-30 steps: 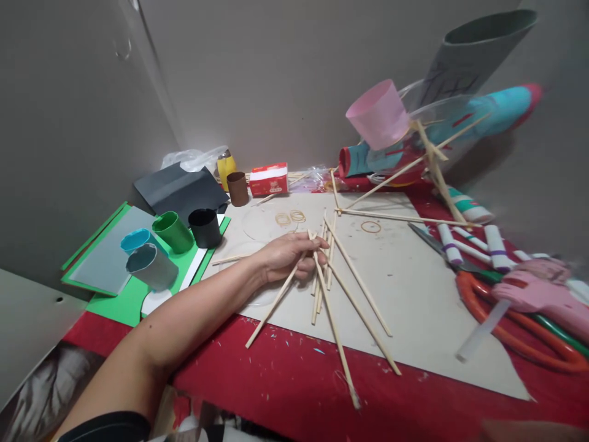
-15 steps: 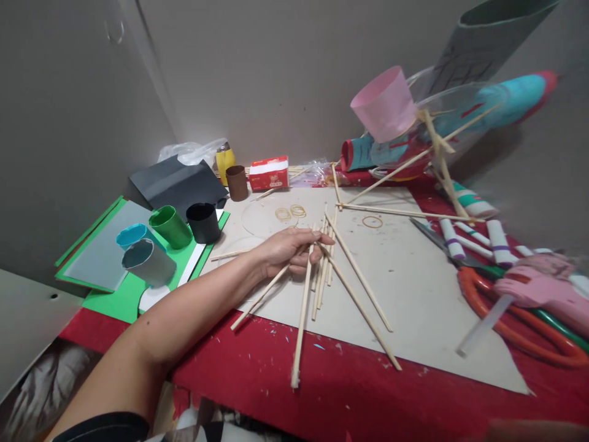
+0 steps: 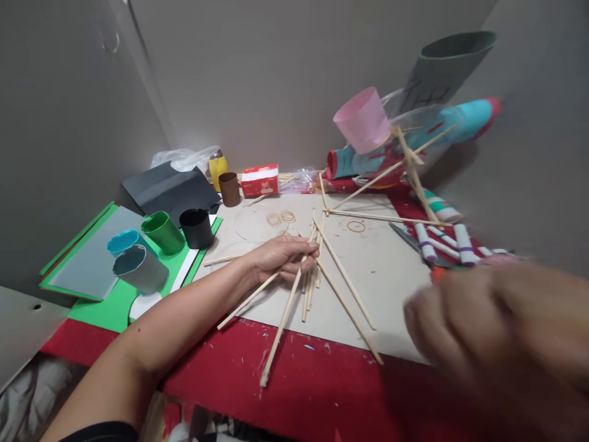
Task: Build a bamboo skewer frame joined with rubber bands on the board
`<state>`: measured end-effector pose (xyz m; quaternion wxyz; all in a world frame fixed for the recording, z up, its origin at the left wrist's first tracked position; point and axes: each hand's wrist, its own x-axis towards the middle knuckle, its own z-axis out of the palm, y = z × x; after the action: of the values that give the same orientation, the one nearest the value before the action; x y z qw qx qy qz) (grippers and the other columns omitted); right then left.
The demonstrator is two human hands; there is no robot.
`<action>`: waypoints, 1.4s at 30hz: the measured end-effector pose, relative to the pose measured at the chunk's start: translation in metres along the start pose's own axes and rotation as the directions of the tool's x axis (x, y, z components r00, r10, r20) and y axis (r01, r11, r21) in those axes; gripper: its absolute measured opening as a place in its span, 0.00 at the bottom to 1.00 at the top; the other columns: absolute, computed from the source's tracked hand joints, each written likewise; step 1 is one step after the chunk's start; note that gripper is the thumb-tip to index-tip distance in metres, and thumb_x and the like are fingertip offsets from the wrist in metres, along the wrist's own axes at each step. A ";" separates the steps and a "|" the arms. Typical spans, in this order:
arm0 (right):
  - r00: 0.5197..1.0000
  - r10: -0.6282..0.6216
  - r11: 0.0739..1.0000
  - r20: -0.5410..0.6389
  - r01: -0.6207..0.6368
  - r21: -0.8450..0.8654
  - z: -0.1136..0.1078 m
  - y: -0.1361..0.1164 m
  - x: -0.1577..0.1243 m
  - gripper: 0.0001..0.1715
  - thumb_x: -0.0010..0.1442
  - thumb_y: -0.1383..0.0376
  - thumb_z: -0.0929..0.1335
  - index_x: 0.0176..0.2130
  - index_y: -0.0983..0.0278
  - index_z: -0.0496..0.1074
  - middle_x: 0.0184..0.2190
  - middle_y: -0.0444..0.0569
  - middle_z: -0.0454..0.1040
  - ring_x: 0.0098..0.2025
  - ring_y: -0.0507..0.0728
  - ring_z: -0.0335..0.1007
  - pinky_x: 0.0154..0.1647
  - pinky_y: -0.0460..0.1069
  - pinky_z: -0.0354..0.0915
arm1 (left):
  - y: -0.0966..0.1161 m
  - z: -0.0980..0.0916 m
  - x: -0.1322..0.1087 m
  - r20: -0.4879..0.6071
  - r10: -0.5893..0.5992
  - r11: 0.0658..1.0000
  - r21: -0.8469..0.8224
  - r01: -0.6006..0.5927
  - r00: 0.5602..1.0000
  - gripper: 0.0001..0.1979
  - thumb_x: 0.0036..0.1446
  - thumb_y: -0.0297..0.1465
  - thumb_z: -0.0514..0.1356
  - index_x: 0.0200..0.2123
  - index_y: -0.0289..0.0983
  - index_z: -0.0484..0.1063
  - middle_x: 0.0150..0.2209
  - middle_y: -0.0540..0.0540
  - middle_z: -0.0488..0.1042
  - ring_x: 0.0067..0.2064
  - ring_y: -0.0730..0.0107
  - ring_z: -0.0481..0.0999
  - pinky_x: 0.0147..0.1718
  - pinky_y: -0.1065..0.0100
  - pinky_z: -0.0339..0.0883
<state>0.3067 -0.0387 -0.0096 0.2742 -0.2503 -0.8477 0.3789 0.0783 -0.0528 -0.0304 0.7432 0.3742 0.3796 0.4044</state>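
Observation:
My left hand (image 3: 286,256) is closed around the upper ends of a few thin wooden sticks (image 3: 283,325), pinching where they meet. Their other ends fan out toward the table's front edge, and one has a whitish blob on its tip. Beneath and beside the fingers lie several loose wooden sticks (image 3: 345,273) on the pale board (image 3: 396,313). My right hand (image 3: 488,319) looms large at the right, above the board's right side. Its fingers look curled but are smeared by motion, so whether it holds anything is unclear.
Rubber bands (image 3: 281,218) lie behind my left hand. Paper cylinders (image 3: 163,233) stand on green sheets at left. A stick frame (image 3: 381,216) bearing a pink paper cup (image 3: 363,121) stands back right, near markers (image 3: 426,242) and scissors (image 3: 405,236). A red box (image 3: 260,181) sits at the back.
My right hand has come into full view from the lower right, now covering the scissors' handles and the pink tool there. The view has shifted slightly; my left hand keeps its hold on the sticks.

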 end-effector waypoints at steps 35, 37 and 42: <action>0.948 0.317 0.874 0.037 -0.307 0.376 0.000 0.025 0.048 0.21 0.47 0.53 0.75 0.38 0.64 0.80 0.29 0.48 0.78 0.26 0.52 0.70 0.28 0.48 0.68 | -0.015 0.024 -0.007 0.132 -0.020 1.000 0.010 0.019 0.991 0.12 0.60 0.33 0.54 0.33 0.30 0.71 0.15 0.54 0.63 0.12 0.83 0.44 0.11 0.77 0.38; 0.956 0.290 0.906 0.051 -0.291 0.308 -0.004 0.022 0.047 0.20 0.47 0.53 0.74 0.38 0.63 0.80 0.30 0.48 0.78 0.27 0.52 0.70 0.29 0.49 0.68 | -0.015 0.023 -0.007 0.131 -0.019 1.000 0.022 0.016 0.991 0.12 0.60 0.34 0.55 0.34 0.30 0.71 0.16 0.54 0.63 0.12 0.83 0.44 0.11 0.77 0.39; 0.955 0.249 0.928 0.162 -0.283 0.241 -0.007 0.017 0.046 0.17 0.49 0.53 0.73 0.34 0.63 0.79 0.29 0.47 0.77 0.28 0.52 0.70 0.31 0.48 0.67 | -0.017 0.022 -0.007 0.154 0.010 0.997 0.079 -0.022 0.988 0.14 0.57 0.37 0.58 0.34 0.29 0.72 0.15 0.54 0.63 0.12 0.84 0.45 0.11 0.77 0.39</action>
<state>0.2816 0.0045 -0.0064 0.1957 -0.2999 -0.7641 0.5365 0.1001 -0.0711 -0.0341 0.7512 0.4368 0.3343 0.3649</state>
